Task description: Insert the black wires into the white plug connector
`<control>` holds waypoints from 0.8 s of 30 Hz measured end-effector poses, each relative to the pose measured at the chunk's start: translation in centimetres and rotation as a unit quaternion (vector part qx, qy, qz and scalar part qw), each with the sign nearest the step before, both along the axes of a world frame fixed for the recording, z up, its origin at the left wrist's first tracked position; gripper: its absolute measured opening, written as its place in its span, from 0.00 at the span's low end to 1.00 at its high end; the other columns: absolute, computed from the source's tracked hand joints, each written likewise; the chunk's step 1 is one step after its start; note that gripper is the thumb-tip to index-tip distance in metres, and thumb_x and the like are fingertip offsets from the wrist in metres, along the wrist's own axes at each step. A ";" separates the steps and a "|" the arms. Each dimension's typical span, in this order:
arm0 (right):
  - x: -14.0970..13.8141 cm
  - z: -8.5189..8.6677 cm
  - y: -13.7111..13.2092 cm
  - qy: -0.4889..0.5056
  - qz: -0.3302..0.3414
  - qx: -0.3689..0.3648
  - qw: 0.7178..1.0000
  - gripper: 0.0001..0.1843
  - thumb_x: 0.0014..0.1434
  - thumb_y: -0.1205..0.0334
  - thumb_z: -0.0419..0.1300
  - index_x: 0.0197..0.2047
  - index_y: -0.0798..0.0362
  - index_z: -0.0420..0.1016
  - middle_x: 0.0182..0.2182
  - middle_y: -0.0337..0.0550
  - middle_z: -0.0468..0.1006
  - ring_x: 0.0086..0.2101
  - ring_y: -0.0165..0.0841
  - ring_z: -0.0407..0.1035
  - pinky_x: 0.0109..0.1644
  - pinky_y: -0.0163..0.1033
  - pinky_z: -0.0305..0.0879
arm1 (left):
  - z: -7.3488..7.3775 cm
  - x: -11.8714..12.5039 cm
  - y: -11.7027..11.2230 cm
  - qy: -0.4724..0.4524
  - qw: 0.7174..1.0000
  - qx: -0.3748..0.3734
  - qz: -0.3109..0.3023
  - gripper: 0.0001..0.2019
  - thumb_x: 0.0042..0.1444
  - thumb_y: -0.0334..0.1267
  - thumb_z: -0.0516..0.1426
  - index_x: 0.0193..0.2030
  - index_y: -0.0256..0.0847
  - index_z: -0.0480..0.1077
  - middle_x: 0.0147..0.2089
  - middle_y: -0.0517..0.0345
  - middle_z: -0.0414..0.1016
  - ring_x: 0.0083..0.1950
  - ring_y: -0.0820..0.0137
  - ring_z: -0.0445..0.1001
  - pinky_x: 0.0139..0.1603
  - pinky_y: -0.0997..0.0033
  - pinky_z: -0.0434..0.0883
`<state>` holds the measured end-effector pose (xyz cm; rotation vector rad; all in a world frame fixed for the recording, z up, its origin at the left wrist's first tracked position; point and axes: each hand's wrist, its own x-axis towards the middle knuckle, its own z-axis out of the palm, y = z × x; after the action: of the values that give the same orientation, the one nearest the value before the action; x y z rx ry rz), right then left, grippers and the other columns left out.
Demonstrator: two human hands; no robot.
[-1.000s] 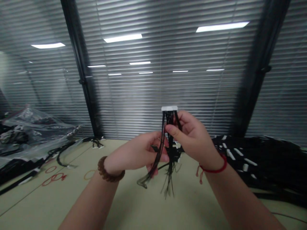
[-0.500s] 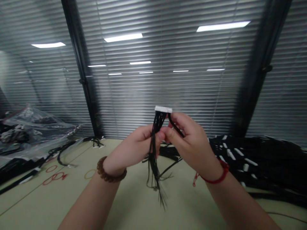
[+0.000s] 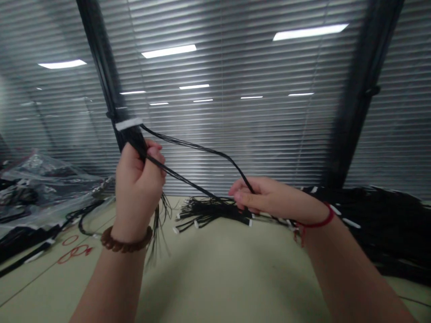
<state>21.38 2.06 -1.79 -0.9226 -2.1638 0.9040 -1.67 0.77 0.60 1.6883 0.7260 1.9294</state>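
Observation:
My left hand (image 3: 138,188) is raised and closed round a bundle of thin black wires just below their white connector (image 3: 128,124). Loose wire ends hang under that hand. Two strands of black wire (image 3: 198,148) stretch from the connector across to my right hand (image 3: 266,199), which pinches them low over the table. Right beneath my right hand lies a fan of black wires with small white ends (image 3: 205,214).
A big heap of black wire harnesses (image 3: 377,229) covers the table's right side. Clear plastic bags (image 3: 43,179) with more wires sit at the left, with red rubber bands (image 3: 72,253) near them. Closed blinds fill the background behind the beige table (image 3: 229,278).
My hands were together at the centre on the connector. Now the left hand has swung up and left with the connector, and the right has dropped right, drawing strands out.

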 end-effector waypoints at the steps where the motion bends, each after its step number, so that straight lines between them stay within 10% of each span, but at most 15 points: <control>1: -0.3 -0.1 0.0 0.011 0.033 -0.026 0.999 0.18 0.57 0.48 0.58 0.40 0.56 0.68 0.27 0.41 0.73 0.22 0.26 0.63 0.21 0.29 0.55 | -0.2 0.3 0.0 0.022 1.000 -0.002 -0.003 0.02 0.60 0.36 0.53 0.35 0.45 0.63 0.22 0.68 0.55 0.21 0.77 0.52 0.19 0.76 0.50; 12: -4.1 -0.5 -1.5 0.204 0.237 -0.185 0.932 0.19 0.60 0.46 0.53 0.37 0.57 0.63 0.34 0.52 0.74 0.33 0.31 0.72 0.15 0.25 0.35 | -2.1 3.8 -0.5 0.278 0.961 -0.017 -0.002 0.10 0.62 0.42 0.48 0.38 0.43 0.67 0.25 0.64 0.63 0.25 0.72 0.63 0.24 0.75 0.59; 19: -3.5 -0.1 -2.2 0.143 0.262 -0.214 0.930 0.13 0.55 0.61 0.60 0.40 0.56 0.61 0.28 0.43 0.74 0.26 0.27 0.70 0.19 0.24 0.51 | -1.7 3.7 -0.3 0.039 0.991 -0.070 -0.107 0.04 0.56 0.36 0.55 0.32 0.40 0.66 0.22 0.66 0.58 0.20 0.76 0.55 0.17 0.77 0.54; 24: 0.5 0.4 -1.2 0.102 0.190 -0.173 0.961 0.30 0.44 0.74 0.67 0.49 0.55 0.59 0.26 0.32 0.69 0.24 0.23 0.66 0.27 0.28 0.64 | -0.1 0.2 1.0 -0.083 0.993 -0.043 -0.078 0.07 0.53 0.38 0.57 0.29 0.40 0.64 0.20 0.69 0.51 0.16 0.80 0.46 0.14 0.79 0.43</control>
<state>21.86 0.88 -1.38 -0.5379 -2.0701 1.5332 -1.48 1.77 0.48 1.4667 0.5874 1.8745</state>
